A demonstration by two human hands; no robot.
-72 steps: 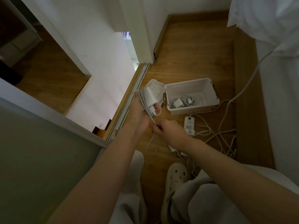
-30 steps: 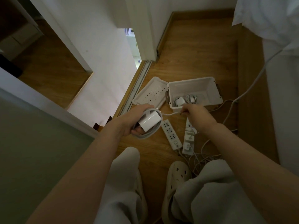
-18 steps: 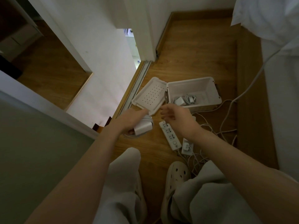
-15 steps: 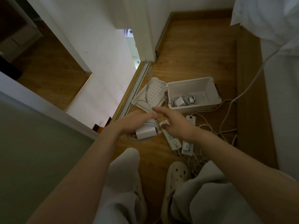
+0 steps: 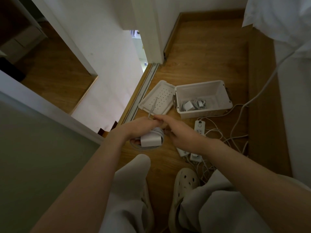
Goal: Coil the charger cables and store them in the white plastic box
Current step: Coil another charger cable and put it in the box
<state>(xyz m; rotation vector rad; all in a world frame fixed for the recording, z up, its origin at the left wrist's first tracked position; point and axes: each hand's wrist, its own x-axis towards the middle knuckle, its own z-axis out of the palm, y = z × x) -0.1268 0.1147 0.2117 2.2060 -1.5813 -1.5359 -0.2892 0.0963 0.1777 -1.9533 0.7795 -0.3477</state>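
- A wooden floor (image 5: 202,56) is bounded by white walls (image 5: 104,47).
- On it are set one white plastic box (image 5: 205,113), one lid (image 5: 159,100) touching it, and two power strips (image 5: 199,127).
- One stored charger (image 5: 189,105) is kept inside the box.
- One coiled charger (image 5: 150,140) is gripped by the left hand (image 5: 139,127) above the floor; its cable end (image 5: 154,106) is pinched by the right hand (image 5: 176,130).

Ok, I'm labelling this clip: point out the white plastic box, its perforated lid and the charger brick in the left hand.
white plastic box (image 5: 202,113): head view, front outer wall.
perforated lid (image 5: 163,98): head view, dotted inner face.
charger brick (image 5: 150,140): head view, flat white side.
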